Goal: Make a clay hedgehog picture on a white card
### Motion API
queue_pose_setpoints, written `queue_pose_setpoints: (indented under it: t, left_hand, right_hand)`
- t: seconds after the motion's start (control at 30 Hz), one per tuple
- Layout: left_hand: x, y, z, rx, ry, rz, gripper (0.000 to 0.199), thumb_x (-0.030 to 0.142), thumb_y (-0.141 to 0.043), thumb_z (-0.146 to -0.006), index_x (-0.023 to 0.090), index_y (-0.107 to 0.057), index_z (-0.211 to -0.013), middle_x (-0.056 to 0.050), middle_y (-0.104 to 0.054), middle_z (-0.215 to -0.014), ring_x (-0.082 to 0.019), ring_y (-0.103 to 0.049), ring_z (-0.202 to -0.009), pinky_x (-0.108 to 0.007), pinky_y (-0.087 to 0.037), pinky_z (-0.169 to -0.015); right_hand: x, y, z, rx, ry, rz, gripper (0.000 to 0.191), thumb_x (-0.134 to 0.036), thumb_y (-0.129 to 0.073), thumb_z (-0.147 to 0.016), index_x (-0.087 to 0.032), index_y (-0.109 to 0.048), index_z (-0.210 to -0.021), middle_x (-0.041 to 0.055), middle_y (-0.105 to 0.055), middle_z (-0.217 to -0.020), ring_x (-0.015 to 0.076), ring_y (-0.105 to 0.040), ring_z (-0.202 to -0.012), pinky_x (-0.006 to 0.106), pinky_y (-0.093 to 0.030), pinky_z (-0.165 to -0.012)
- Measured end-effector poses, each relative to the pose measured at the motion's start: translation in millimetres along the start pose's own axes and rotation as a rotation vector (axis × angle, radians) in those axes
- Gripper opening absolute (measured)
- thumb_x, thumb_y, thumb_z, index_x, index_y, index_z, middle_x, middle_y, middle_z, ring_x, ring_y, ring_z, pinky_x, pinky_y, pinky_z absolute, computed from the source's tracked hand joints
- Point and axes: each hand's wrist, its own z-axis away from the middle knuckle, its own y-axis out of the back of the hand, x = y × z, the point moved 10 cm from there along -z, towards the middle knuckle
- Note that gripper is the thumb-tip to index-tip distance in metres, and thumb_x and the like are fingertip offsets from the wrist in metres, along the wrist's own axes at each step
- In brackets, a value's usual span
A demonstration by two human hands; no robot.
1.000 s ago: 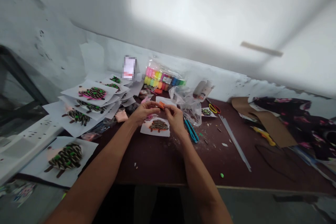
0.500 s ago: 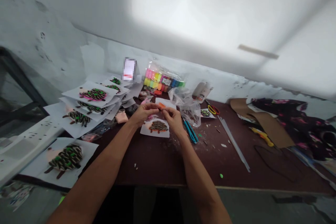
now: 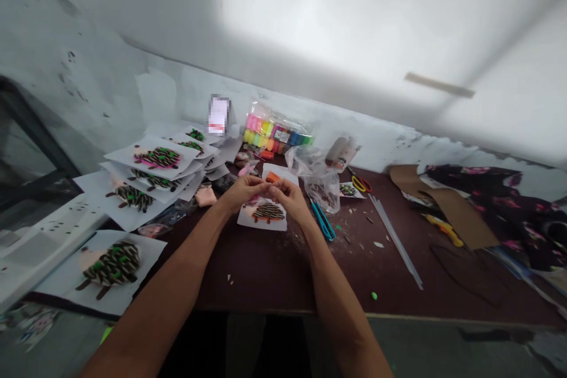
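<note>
Both my hands meet over the middle of the table, fingertips pinched together. My left hand [image 3: 245,191] and my right hand [image 3: 287,196] close on something too small to make out between them. Just below them lies a white sheet with a hedgehog picture [image 3: 268,212], dark striped spines edged in orange. Behind the fingers, an orange lump of clay [image 3: 273,177] rests on another white paper [image 3: 289,175]. Right of my right hand are a clear plastic bag [image 3: 325,189] holding brown pieces and a teal-handled tool [image 3: 323,221].
Stacked hedgehog sheets [image 3: 155,156] fill the left, with one sheet [image 3: 101,271] nearer me. A pack of coloured clay [image 3: 279,133] and a bottle [image 3: 345,153] stand by the wall. To the right lie scissors [image 3: 358,183], clear sticks [image 3: 396,242] and a yellow glue gun [image 3: 445,229].
My fingertips have drawn closer together and shifted slightly, showing more of the orange clay behind them. The things on the table stay where they were.
</note>
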Motion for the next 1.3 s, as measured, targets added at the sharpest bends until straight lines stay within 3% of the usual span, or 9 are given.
queue_pose_setpoints:
  t: [0.2,0.33,0.53,0.77,0.97,1.07,1.2,1.3]
  left_hand:
    - [3,-12.7,4,-0.063,0.018,-0.025,0.047,0.059,-0.080,-0.064,0.014,-0.067,-0.066,0.007,-0.040,-0.045,-0.004,-0.028,-0.039,-0.018,-0.023,-0.037]
    - [3,-20.4,7,-0.108,0.056,0.006,0.047,0.060,-0.077,-0.069,0.014,-0.067,-0.065,0.004,-0.045,-0.047,-0.005,-0.032,-0.038,-0.019,-0.023,-0.037]
    - [6,-20.6,10,-0.186,0.044,0.010,0.035,0.045,-0.079,-0.073,0.014,-0.077,-0.090,0.005,-0.049,-0.048,-0.005,-0.036,-0.040,-0.019,-0.024,-0.040]
    - [17,-8.6,5,-0.094,-0.072,0.031,0.027,0.038,-0.081,-0.067,0.016,-0.080,-0.082,-0.005,-0.072,-0.074,-0.010,-0.055,-0.061,-0.019,-0.040,-0.054]
    - [7,-14.2,3,-0.139,-0.017,-0.067,0.023,0.030,-0.076,-0.067,0.013,-0.079,-0.083,0.001,-0.061,-0.055,-0.009,-0.047,-0.051,-0.020,-0.035,-0.050]
    - [6,-11.2,2,-0.129,-0.027,-0.071,0.029,0.029,-0.074,-0.067,0.013,-0.078,-0.091,-0.001,-0.066,-0.065,-0.008,-0.048,-0.053,-0.020,-0.035,-0.051]
    - [11,-3.7,0,-0.085,-0.094,-0.049,0.029,0.029,-0.074,-0.065,0.014,-0.079,-0.089,-0.006,-0.074,-0.084,-0.014,-0.060,-0.074,-0.024,-0.045,-0.066]
    - [12,-2.4,0,-0.074,-0.098,-0.067,0.028,0.030,-0.073,-0.067,0.015,-0.079,-0.090,-0.006,-0.073,-0.081,-0.014,-0.059,-0.071,-0.024,-0.045,-0.065]
  right_hand:
    - [8,5,-1,0.023,-0.026,-0.016,0.042,-0.056,-0.080,-0.065,-0.020,-0.062,-0.074,-0.0026,-0.062,-0.065,0.0116,-0.055,-0.060,0.026,-0.047,-0.061]
    - [7,11,2,0.109,-0.005,0.009,0.041,-0.053,-0.080,-0.065,-0.019,-0.065,-0.082,-0.0015,-0.064,-0.071,0.0127,-0.058,-0.066,0.026,-0.050,-0.064]
    - [4,22,1,0.125,0.004,0.022,0.041,-0.049,-0.083,-0.062,-0.019,-0.067,-0.084,-0.0018,-0.065,-0.069,0.0130,-0.058,-0.064,0.026,-0.050,-0.062]
    - [1,31,-1,0.145,0.021,0.073,0.035,-0.048,-0.080,-0.068,-0.018,-0.068,-0.083,-0.0014,-0.064,-0.071,0.0130,-0.056,-0.066,0.026,-0.047,-0.063]
    - [3,15,0,0.076,0.001,0.037,0.039,-0.050,-0.081,-0.066,-0.019,-0.068,-0.086,-0.0006,-0.065,-0.071,0.0142,-0.058,-0.067,0.028,-0.048,-0.065]
    - [2,17,-1,0.081,0.013,0.044,0.040,-0.053,-0.078,-0.069,-0.018,-0.068,-0.086,0.0006,-0.067,-0.075,0.0147,-0.059,-0.069,0.028,-0.049,-0.067]
    - [2,19,-2,0.051,0.026,0.020,0.040,-0.053,-0.078,-0.070,-0.019,-0.067,-0.088,0.0017,-0.069,-0.080,0.0155,-0.062,-0.074,0.029,-0.050,-0.070]
    - [3,16,-3,0.020,0.032,0.021,0.040,-0.052,-0.079,-0.070,-0.019,-0.067,-0.089,0.0015,-0.068,-0.078,0.0158,-0.062,-0.073,0.030,-0.051,-0.070]
